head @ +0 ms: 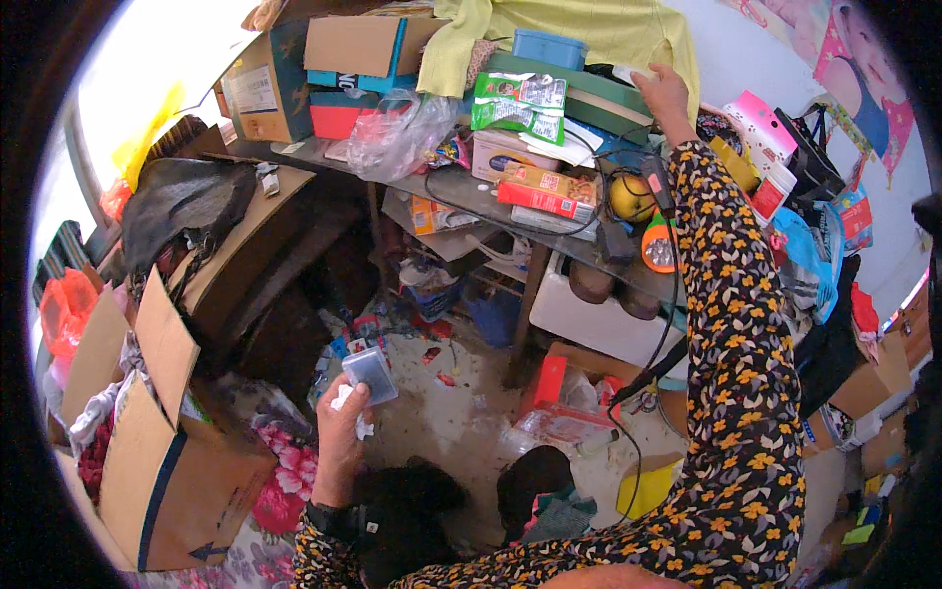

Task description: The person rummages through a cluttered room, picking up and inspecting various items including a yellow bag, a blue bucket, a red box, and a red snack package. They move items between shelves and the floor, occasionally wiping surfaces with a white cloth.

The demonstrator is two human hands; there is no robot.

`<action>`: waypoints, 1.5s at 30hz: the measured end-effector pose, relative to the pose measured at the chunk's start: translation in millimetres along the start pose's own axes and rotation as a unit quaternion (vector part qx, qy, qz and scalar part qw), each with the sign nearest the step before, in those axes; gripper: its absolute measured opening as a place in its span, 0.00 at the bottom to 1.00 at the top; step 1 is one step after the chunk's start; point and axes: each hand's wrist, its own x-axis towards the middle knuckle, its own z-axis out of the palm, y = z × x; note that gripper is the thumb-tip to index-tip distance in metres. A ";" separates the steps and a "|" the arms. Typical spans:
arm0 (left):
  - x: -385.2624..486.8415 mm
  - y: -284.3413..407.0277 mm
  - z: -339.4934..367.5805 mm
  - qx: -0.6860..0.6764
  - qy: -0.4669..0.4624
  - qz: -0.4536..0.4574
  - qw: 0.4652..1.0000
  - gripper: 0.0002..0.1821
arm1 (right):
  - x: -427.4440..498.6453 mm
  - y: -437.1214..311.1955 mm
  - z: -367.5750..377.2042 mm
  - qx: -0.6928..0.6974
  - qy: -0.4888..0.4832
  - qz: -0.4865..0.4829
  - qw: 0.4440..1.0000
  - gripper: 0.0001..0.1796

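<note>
My left hand [340, 434] is low at the centre left. It grips a small clear plastic case [372, 374] and a crumpled white tissue [343, 397]. My right arm stretches across the cluttered table, and my right hand [666, 99] is at the end of a long green box [603, 99]. A small white item [625, 74] lies at its fingertips; whether they pinch it or only touch it is unclear. Beside that hand are a blue lidded container [550, 48], a green snack packet [519, 107] and a yellow knit garment [618, 33].
On the dark table [475, 202] are a red-orange food box [548, 191], a yellow fruit [630, 197], an orange flashlight [659, 247] and a clear plastic bag [401, 136]. A black cable [634, 442] hangs toward the floor. An open cardboard box [199, 501] stands at the left.
</note>
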 end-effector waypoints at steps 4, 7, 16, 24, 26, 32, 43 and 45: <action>-14.6 13.3 10.5 -0.012 -0.012 0.000 1.000 0.18 | -20.9 -30.9 -28.0 0.196 -0.035 0.013 0.980 0.26; -23.1 27.2 20.8 -0.007 -0.020 0.008 1.000 0.18 | -66.8 -69.7 -66.8 0.351 -0.146 -0.033 0.924 0.25; -37.5 46.3 80.1 -0.039 -0.021 0.069 0.997 0.15 | -250.1 -178.8 -137.9 0.532 -0.180 -0.084 0.823 0.29; -68.1 49.4 99.3 -0.044 -0.013 0.127 0.991 0.13 | -336.1 -221.1 -164.9 0.625 -0.133 0.016 0.769 0.31; -75.6 52.0 98.6 -0.031 -0.012 0.139 0.990 0.13 | -350.2 -228.3 -168.5 0.641 -0.117 0.029 0.758 0.31; -94.1 55.1 106.1 0.016 -0.023 0.179 0.983 0.14 | -380.6 -241.9 -176.6 0.581 -0.123 -0.004 0.804 0.30; -102.6 50.7 102.4 0.069 -0.064 0.250 0.964 0.15 | -392.3 -235.9 -196.2 0.517 -0.155 -0.023 0.841 0.27; -105.7 52.3 102.8 0.092 -0.048 0.200 0.974 0.15 | -395.8 -234.8 -198.7 0.473 -0.140 -0.029 0.869 0.27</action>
